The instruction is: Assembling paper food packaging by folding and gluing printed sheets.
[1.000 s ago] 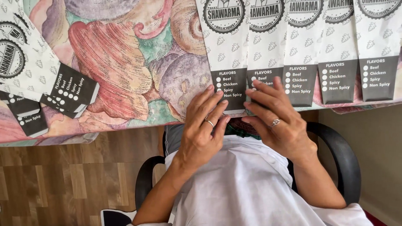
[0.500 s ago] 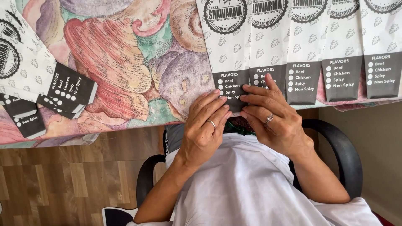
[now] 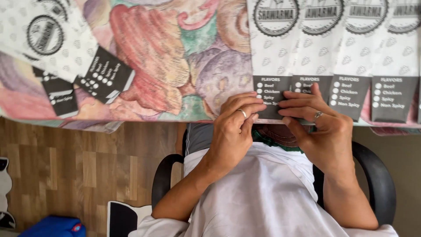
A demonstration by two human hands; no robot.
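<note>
A row of several white paper sleeves (image 3: 351, 48) with round black stamps and dark grey bottom panels lies side by side along the table's near edge at the right. My left hand (image 3: 234, 131), a ring on one finger, pinches the bottom edge of the leftmost sleeve (image 3: 271, 52). My right hand (image 3: 322, 131), also ringed, rests its fingertips on the same dark panel and the one beside it, at the table edge.
A colourful painted tablecloth (image 3: 175, 57) covers the table. More of the same sleeves (image 3: 57, 48) lie fanned at the far left. I sit in a black armchair (image 3: 377, 175) over a wooden floor (image 3: 66, 166); a blue object (image 3: 57, 226) lies bottom left.
Both hands have slid up onto the dark bottom panels of the leftmost sleeves and drawn closer together. The view has shifted slightly.
</note>
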